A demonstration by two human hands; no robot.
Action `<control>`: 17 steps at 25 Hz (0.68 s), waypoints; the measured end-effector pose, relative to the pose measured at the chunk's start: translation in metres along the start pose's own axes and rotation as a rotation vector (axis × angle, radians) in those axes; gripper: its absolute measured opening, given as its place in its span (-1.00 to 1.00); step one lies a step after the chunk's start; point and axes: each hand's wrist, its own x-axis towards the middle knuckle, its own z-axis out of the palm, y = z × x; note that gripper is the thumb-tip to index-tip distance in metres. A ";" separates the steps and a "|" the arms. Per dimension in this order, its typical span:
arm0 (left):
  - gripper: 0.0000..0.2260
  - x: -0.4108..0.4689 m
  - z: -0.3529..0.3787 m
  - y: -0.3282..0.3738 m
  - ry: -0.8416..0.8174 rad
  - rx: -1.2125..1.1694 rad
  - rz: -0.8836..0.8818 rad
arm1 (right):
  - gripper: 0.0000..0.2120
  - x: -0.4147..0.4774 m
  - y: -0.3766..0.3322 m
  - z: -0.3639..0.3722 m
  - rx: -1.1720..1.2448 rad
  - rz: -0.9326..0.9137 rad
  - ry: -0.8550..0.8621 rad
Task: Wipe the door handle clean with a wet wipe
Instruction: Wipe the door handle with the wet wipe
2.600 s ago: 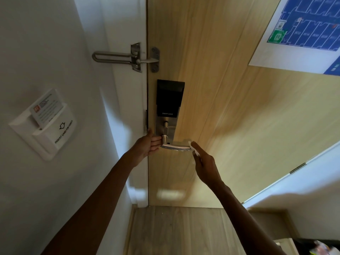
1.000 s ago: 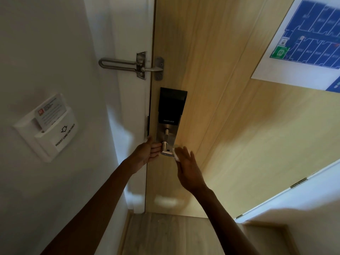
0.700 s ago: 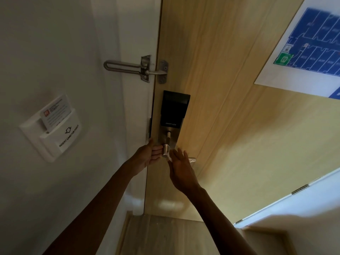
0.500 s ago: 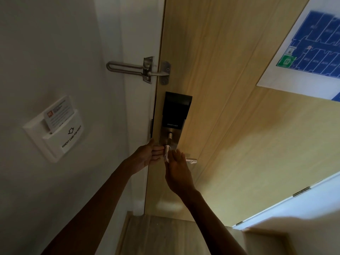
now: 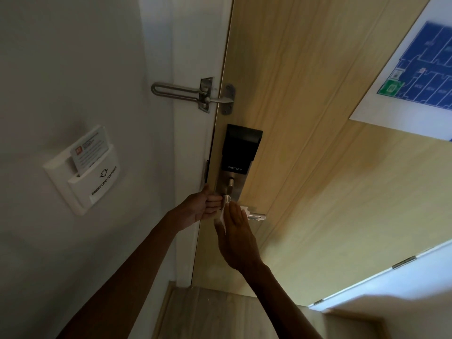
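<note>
Brushed silver metal, that's the door handle [image 5: 256,217], a single lever jutting toward three o'clock from the steel plate of the smart lock [image 5: 241,149], whose black upper panel sits at twelve o'clock above it. Only the lever's free tip shows; the rest hides under the right hand [image 5: 234,234]. One white wet wipe [image 5: 244,208], crumpled, peeks out around that hand's fingers, pressed against the lever near its pivot. The right hand lies fairly flat over wipe and handle, fingers extended; how tightly it curls underneath, I cannot tell. At nine o'clock from the pivot, the left hand [image 5: 201,206] is loosely open, fingertips touching the lock plate beside the handle's neck, gripping nothing visible. Count them up: two hands, one wipe, one handle, one lock. Up at twelve o'clock, one metal swing-bar guard [image 5: 193,92] bridges frame and wooden door [image 5: 305,118]. One card holder [image 5: 84,171] with one card at nine o'clock on the wall, one blue floor plan [image 5: 420,79] at two o'clock.
</note>
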 end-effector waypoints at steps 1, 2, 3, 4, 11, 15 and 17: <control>-0.40 0.000 -0.001 0.000 0.002 -0.004 0.003 | -0.42 0.005 -0.001 -0.004 0.085 0.041 0.016; -0.40 0.000 -0.002 -0.001 0.001 -0.007 0.007 | -0.46 0.010 -0.001 -0.009 0.160 0.079 0.055; -0.40 0.000 -0.002 0.000 -0.006 -0.010 0.008 | -0.53 0.014 0.000 -0.013 0.192 0.102 0.101; -0.39 0.000 -0.003 0.000 -0.016 -0.011 0.008 | -0.63 0.016 0.002 -0.016 0.175 0.102 0.135; -0.38 0.003 -0.008 0.001 -0.030 -0.031 -0.011 | -0.67 0.036 0.006 -0.014 -0.030 0.149 0.039; -0.37 0.002 -0.006 0.004 -0.034 -0.026 -0.031 | -0.62 0.038 0.001 -0.003 -0.356 0.070 -0.008; -0.38 0.002 -0.005 0.003 -0.020 -0.039 -0.026 | -0.71 0.036 0.005 -0.003 -0.411 0.039 -0.041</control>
